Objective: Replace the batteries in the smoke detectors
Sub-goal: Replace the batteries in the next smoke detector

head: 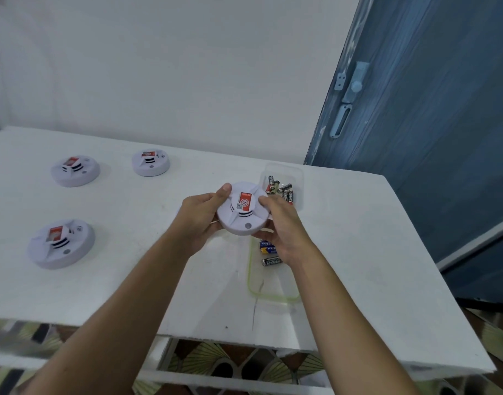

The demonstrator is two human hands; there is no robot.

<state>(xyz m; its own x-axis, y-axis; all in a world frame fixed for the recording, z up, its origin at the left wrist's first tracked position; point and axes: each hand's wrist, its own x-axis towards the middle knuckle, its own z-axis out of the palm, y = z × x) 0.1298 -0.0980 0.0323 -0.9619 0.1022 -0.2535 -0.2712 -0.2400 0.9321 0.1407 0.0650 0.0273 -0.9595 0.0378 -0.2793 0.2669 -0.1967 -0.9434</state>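
Bits hiding behind the fingers

The fingers of the left hand are hiding under the smoke detector. The right hand is covering some batteries in the green-rimmed tray, just behind its fingers. The print on the red sticker, between the two hands' fingertips, is looking too tiny to read. Both arms are running off the bottom edge.

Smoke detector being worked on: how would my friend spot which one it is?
Find the white table beside the blue door. Three smoke detectors rest on its left side; this smoke detector is the only one held up, between the left hand and right hand, near the batteries.
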